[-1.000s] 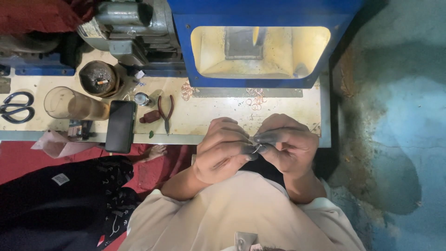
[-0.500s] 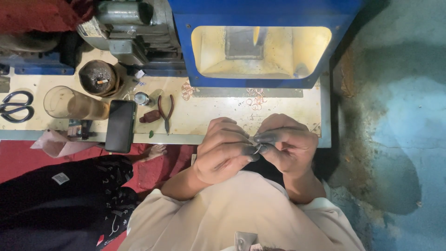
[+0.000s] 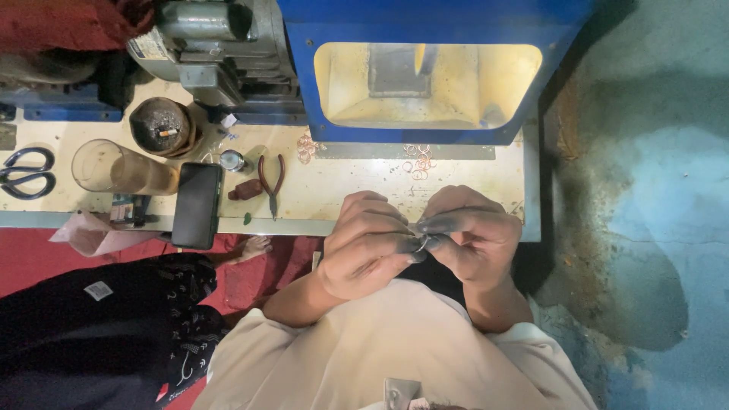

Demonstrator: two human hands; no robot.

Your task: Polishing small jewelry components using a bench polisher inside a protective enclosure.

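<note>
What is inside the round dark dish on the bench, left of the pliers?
The round dark dish holds grey ash and one cigarette butt lying on top. Whatever sits beneath the ash is covered. The hands work a small ring, well away from it.

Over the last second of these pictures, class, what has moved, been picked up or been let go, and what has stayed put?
Nothing has visibly changed. The left hand and the right hand still pinch a small metal ring between their darkened fingertips, above the near edge of the bench. The pliers, phone, glass and scissors lie where they were.
</note>
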